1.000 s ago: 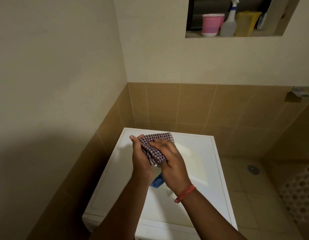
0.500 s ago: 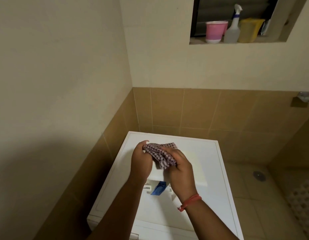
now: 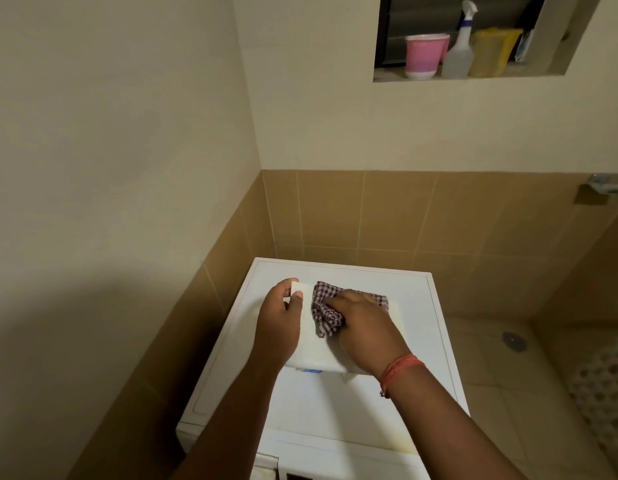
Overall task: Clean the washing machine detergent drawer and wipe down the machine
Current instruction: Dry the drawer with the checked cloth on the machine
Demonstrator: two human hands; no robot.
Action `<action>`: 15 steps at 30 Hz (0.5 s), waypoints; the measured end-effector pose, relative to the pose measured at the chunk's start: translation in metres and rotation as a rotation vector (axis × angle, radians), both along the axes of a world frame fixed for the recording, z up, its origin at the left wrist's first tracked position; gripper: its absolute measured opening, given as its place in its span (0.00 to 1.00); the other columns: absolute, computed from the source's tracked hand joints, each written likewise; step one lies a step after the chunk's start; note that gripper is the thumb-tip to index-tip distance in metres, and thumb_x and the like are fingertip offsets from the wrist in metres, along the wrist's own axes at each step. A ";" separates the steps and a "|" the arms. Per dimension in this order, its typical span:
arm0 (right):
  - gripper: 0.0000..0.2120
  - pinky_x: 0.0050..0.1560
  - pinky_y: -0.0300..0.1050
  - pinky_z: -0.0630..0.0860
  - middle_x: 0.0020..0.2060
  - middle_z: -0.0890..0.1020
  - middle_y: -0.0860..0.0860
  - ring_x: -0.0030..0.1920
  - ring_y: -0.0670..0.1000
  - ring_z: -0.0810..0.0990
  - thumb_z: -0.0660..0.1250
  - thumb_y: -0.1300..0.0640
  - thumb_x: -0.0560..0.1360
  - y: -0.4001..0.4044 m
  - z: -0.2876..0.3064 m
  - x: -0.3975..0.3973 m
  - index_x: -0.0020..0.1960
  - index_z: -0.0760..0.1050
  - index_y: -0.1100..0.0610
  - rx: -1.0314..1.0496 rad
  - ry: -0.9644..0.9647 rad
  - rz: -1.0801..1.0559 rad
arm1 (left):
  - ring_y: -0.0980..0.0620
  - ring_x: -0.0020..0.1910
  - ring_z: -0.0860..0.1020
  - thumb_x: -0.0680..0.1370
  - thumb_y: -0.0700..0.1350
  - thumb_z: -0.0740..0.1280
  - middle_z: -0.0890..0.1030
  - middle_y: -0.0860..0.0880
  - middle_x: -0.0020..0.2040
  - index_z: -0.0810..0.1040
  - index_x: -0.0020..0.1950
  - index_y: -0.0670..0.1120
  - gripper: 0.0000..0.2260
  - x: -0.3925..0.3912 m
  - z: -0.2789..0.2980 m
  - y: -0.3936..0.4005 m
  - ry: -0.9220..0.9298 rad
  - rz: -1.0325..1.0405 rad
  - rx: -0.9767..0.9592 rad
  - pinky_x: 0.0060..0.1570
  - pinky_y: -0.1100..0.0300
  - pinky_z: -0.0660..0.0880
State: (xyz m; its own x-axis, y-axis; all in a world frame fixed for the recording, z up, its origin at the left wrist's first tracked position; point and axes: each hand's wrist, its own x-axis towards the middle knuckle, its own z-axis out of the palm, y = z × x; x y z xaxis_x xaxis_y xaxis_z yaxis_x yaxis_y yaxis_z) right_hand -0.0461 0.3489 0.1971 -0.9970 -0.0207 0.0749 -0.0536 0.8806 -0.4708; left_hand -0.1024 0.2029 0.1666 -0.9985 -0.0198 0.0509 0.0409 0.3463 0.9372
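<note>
- Drawer (image 3: 321, 348), white, lying flat on top of the washer (image 3: 335, 403), between and under both hands; blue part peeking out at its near edge.
- No readable writing anywhere.
- Left hand (image 3: 279, 320) gripping the drawer's far-left corner, thumb on top, fingers curled round the edge.
- Right hand (image 3: 364, 323) pressing a bunched checked cloth (image 3: 326, 313) onto the drawer, fingers curled over it; red thread (image 3: 399, 370) at the wrist.
- Tan wall tiles behind; niche above right with pink cup (image 3: 423, 55), spray bottle (image 3: 459, 50), yellow tub (image 3: 491, 51).
</note>
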 end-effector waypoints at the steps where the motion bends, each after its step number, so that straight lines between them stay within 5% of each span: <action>1: 0.27 0.63 0.52 0.69 0.61 0.78 0.46 0.62 0.55 0.72 0.59 0.59 0.70 0.004 0.000 0.001 0.68 0.75 0.46 0.042 -0.030 0.001 | 0.52 0.60 0.76 0.83 0.45 0.61 0.79 0.51 0.62 0.75 0.68 0.48 0.14 0.002 0.000 -0.002 0.004 0.000 -0.001 0.64 0.53 0.74; 7: 0.16 0.62 0.54 0.68 0.58 0.77 0.47 0.60 0.54 0.73 0.59 0.55 0.76 0.023 0.008 0.010 0.61 0.77 0.46 0.337 -0.162 -0.113 | 0.54 0.62 0.76 0.83 0.45 0.61 0.79 0.53 0.64 0.75 0.68 0.49 0.14 0.012 -0.005 -0.001 0.062 -0.019 0.041 0.65 0.55 0.74; 12: 0.23 0.60 0.52 0.69 0.60 0.77 0.47 0.61 0.56 0.72 0.60 0.61 0.74 0.003 0.007 0.008 0.65 0.77 0.46 0.067 -0.088 0.044 | 0.51 0.61 0.78 0.83 0.43 0.61 0.79 0.51 0.62 0.75 0.67 0.48 0.13 0.012 -0.008 0.000 0.100 -0.028 0.024 0.64 0.50 0.74; 15: 0.23 0.63 0.55 0.66 0.61 0.75 0.44 0.63 0.54 0.71 0.59 0.59 0.75 0.008 0.004 0.012 0.66 0.75 0.42 0.125 -0.117 0.010 | 0.51 0.61 0.78 0.83 0.43 0.61 0.79 0.52 0.62 0.75 0.66 0.48 0.13 0.014 -0.009 -0.005 0.105 -0.024 0.015 0.64 0.49 0.74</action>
State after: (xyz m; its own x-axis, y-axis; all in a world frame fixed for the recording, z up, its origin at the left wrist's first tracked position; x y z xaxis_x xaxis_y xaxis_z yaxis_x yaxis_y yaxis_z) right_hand -0.0339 0.3572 0.2008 -0.9985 -0.0323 -0.0450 -0.0139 0.9323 -0.3613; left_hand -0.0884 0.1983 0.1578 -0.9878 0.0023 0.1555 0.1475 0.3299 0.9324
